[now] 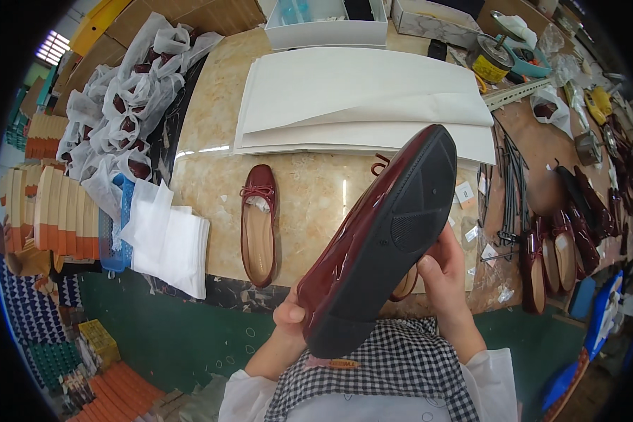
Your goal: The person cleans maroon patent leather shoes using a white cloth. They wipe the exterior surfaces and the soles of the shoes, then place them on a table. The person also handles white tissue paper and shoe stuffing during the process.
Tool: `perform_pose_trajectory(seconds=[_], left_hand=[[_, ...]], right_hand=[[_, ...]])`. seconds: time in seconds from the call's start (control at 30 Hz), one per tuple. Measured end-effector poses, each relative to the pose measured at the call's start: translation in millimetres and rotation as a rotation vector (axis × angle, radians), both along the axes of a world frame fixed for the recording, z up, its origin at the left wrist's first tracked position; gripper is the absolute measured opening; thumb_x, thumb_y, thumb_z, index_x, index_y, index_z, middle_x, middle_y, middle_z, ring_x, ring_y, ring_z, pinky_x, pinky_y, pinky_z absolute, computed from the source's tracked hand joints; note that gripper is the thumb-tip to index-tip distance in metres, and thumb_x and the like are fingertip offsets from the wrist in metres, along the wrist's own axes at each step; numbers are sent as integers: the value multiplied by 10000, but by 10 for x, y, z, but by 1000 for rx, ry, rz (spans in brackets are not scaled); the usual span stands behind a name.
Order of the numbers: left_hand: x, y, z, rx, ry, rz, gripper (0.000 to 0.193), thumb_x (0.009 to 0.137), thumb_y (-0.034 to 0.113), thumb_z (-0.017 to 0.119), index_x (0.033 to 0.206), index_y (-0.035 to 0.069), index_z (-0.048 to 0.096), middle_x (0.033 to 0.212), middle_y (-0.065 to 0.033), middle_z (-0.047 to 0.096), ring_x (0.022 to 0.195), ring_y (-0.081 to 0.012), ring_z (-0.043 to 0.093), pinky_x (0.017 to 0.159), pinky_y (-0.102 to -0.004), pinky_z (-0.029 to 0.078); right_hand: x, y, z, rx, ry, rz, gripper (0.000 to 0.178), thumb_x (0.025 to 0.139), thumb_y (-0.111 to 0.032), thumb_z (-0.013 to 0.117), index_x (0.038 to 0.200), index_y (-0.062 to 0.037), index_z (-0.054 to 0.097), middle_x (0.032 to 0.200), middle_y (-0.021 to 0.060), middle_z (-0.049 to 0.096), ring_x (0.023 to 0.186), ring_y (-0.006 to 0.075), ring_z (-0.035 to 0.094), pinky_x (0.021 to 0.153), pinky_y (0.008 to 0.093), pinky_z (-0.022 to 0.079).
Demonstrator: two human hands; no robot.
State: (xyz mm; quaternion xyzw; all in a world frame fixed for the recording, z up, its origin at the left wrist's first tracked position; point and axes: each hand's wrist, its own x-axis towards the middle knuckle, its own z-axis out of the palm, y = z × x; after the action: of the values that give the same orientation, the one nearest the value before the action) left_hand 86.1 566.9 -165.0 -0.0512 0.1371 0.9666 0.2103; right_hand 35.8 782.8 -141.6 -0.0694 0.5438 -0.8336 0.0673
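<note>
A dark red patent ballet flat (337,246) is raised in front of me, its black sole turned up and its toe pointing away to the right. My left hand (290,320) grips it at the heel. Around the side near the front of the sole, my right hand (444,267) is closed on the same shoe, its fingers partly hidden behind it. Another dark red ballet flat (260,243) with a bow and beige insole lies upright on the table to the left. Behind the raised shoe, part of a further dark red shoe (405,287) peeks out at the table's front edge.
White paper sheets (366,91) lie across the table's back. At left are white tissue sheets (172,246), a blue basket (112,239) and wrapped shoes (123,112). Several dark red shoes (559,246) and black rods (512,183) lie at right. An open white box (327,34) stands behind.
</note>
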Motion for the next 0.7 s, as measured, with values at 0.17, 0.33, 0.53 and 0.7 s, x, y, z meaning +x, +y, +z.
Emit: perform_pose_trajectory(seconds=[0.17,0.33,0.53,0.7], left_hand=[[-16,50,-44,230,54,-35,924,624,236,716,1380,-93,301,1301,-243,485,1139,-292,558,976,-363,453],[11,19,9,55,20,11,864,630,241,727,1333,-102,362,1253,-245,521,1094,-296,585,962,-363,459],[-302,19,265,-1762,1196,150,362,713,309,687,904,2,661,941,-164,635,1033,-339,607,998,-515,394],[-508,228,-174,-2031,1551,-468,295,821,342,609,744,57,607,825,-131,615,900,-283,622,846,-463,482]], right_hand=[[66,2,58,22,-9,-44,687,872,-115,616,1417,64,237,1335,144,440,1239,224,448,1039,361,368],[62,13,60,46,16,-13,682,883,-97,597,1429,57,219,1350,142,436,1223,221,466,1015,345,394],[-88,180,-157,612,69,-101,701,840,-17,623,1454,-71,290,1354,147,468,1114,221,546,864,323,483],[50,600,-317,975,95,-313,515,848,-51,627,1339,-59,473,1304,127,515,1094,240,568,843,318,489]])
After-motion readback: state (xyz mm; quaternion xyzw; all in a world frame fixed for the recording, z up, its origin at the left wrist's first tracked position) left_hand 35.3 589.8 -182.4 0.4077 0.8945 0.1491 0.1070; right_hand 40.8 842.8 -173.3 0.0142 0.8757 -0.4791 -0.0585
